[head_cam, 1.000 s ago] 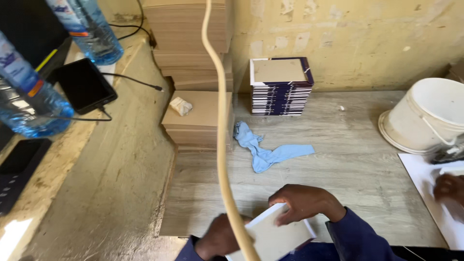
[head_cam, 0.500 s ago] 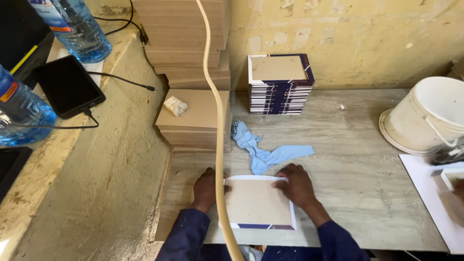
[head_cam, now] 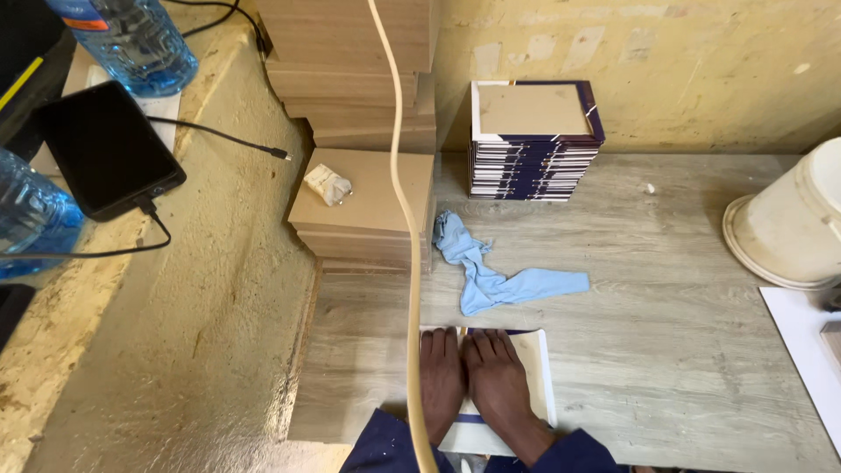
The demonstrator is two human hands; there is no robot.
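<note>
While both hands lie flat, these lines note how the pressing is best done.

Left hand: the left hand point(head_cam: 441, 375) lies palm down on the flat cover point(head_cam: 536, 377), fingers straight and close together, gripping nothing.

Right hand: the right hand point(head_cam: 502, 381) lies just beside the left, touching it along the thumb side, also flat with fingers pressed together, pinching nothing.

Cover: it lies on the wooden table point(head_cam: 683, 350) at the near edge, pale face up with a dark blue border showing at its far edge and a blue stripe near the wrists.

Pressing well: in my judgement, even weight through both palms matters most, and the hands should smooth outward from the middle toward the edges so the facing lies without bubbles or creases.

Watch for: the cream cord point(head_cam: 405, 228) hangs down in front of the left hand and hides part of it; it looks best kept off the work.

Nearby: a light blue cloth point(head_cam: 499, 278) lies just beyond the cover, a stack of finished covers point(head_cam: 533, 144) stands by the wall, and a white bucket point(head_cam: 793, 223) sits well to the right.
</note>
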